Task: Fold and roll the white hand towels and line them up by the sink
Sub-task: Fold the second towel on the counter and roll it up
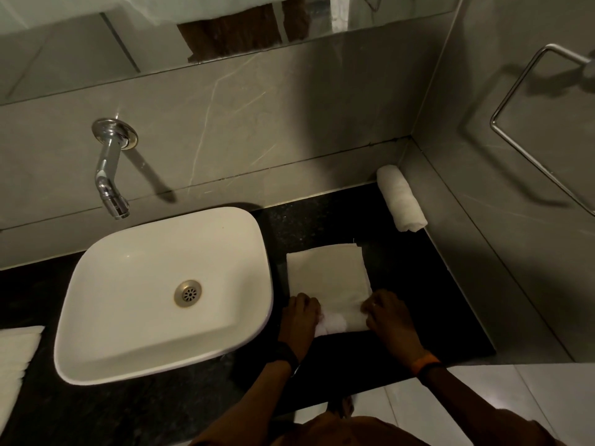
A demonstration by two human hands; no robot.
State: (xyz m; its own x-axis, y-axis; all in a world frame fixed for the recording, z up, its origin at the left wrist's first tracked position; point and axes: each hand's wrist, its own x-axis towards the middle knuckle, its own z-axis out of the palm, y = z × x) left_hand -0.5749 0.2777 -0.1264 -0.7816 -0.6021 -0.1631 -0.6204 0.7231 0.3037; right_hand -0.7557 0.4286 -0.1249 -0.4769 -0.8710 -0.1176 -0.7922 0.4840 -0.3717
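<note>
Both hands are down on the folded towel (pixel 328 275), which lies flat on the dark bench (pixel 418 284) just right of the sink (pixel 154 358). The left hand (pixel 301 313) and right hand (pixel 384 312) have their fingers curled over the towel's near edge, gripping the small roll begun there. A finished roll (pixel 401 199) sits well apart in the back right corner against the wall. More white towels (pixel 16 352) lie stacked at the far left, and the tap (pixel 111 175) juts from the wall over the sink
</note>
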